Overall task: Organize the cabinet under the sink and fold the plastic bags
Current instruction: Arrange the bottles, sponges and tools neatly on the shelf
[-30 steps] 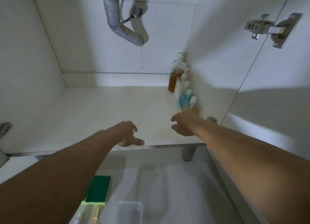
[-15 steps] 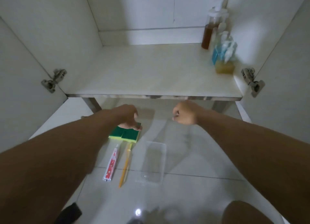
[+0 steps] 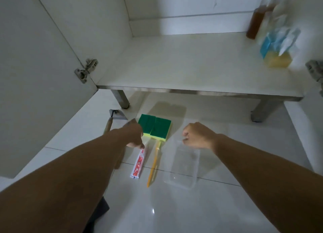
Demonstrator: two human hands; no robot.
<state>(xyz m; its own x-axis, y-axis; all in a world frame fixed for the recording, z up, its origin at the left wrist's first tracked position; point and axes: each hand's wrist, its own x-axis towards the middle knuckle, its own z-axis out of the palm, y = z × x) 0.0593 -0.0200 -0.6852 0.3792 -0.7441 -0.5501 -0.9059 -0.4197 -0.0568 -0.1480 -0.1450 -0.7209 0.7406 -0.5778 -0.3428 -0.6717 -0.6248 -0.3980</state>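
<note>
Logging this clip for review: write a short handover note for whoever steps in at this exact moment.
Left hand: over the toothpaste tube, grip unclear.
Right hand: curled, empty, above the clear container.
On the floor: green sponges, yellow toothbrush, a scraper.
Done: bottles lined up at the right of the cabinet shelf.
Left: store the floor items. No plastic bags in view.

The open cabinet (image 3: 174,61) fills the upper frame, its white shelf bare but for pump bottles (image 3: 272,40) crowded at the upper right. Below it on the floor lie two green sponges (image 3: 155,126), a toothpaste tube (image 3: 138,164), a yellow toothbrush (image 3: 153,164) and a clear container (image 3: 185,166).
</note>
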